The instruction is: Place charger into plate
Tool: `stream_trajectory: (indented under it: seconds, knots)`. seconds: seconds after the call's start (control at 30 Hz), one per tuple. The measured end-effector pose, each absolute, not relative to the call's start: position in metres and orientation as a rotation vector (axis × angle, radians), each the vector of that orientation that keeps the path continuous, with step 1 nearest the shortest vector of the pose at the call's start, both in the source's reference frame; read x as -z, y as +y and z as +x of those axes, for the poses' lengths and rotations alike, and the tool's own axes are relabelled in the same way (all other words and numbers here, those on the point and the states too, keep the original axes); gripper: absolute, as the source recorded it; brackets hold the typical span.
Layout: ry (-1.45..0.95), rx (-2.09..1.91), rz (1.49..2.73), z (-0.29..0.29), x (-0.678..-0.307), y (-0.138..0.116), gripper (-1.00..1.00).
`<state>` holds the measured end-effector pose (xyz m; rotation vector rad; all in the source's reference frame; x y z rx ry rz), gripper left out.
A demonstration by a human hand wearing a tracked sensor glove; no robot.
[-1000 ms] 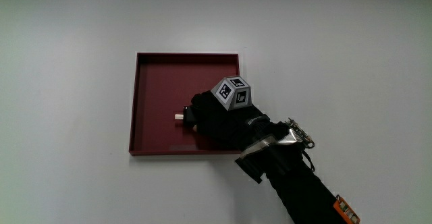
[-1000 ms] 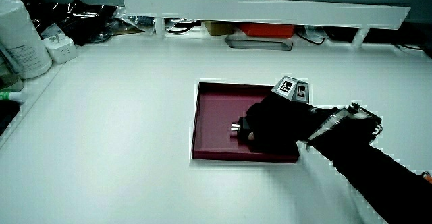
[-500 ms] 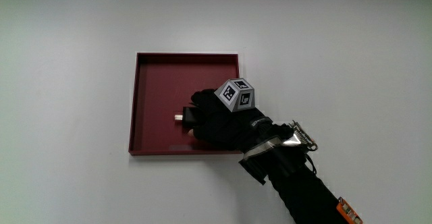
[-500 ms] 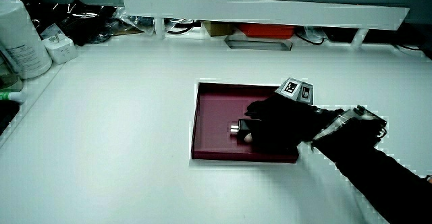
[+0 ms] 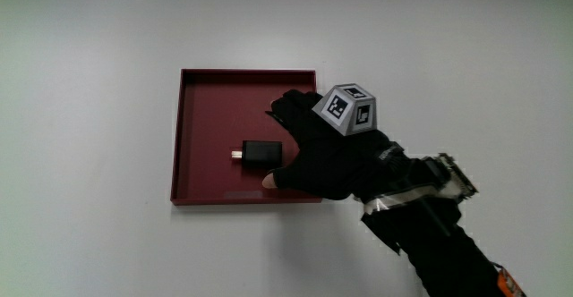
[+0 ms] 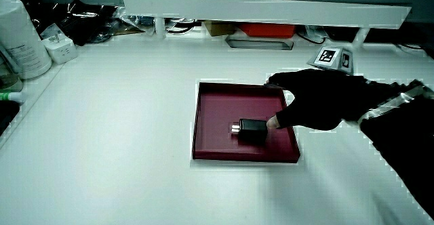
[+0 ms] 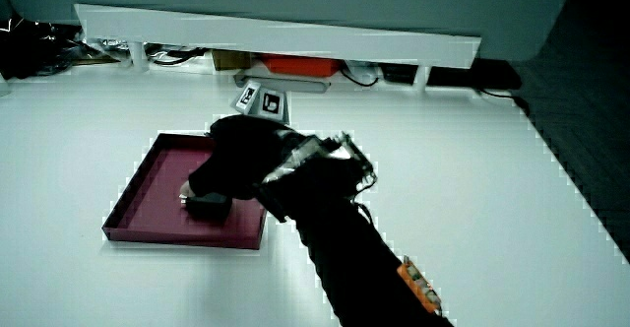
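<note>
A small black charger (image 5: 260, 153) (image 6: 251, 127) (image 7: 208, 206) with a short metal plug lies flat in the square dark red plate (image 5: 199, 109) (image 6: 211, 110) (image 7: 144, 195). The gloved hand (image 5: 309, 149) (image 6: 308, 101) (image 7: 236, 155) hovers over the plate's edge beside the charger, raised off it. Its fingers are spread and hold nothing; a bare fingertip sits close to the charger. The patterned cube (image 5: 350, 109) rides on the hand's back.
A white canister (image 6: 22, 36) and a white adapter (image 6: 57, 47) stand at the table's edge. A low white partition (image 6: 264, 9) (image 7: 276, 36) runs along the table, with cables and small boxes under it.
The hand has let go of the charger, opened, and lifted away toward the plate's edge. The charger now lies uncovered in the plate.
</note>
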<state>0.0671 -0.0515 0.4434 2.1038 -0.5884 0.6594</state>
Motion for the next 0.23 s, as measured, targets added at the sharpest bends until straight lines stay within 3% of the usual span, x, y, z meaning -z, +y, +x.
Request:
stream_trajectory:
  seconds: [0.23]
  knots:
    - [-0.618,-0.599,2.133,0.081,-0.4,-0.052,-1.0]
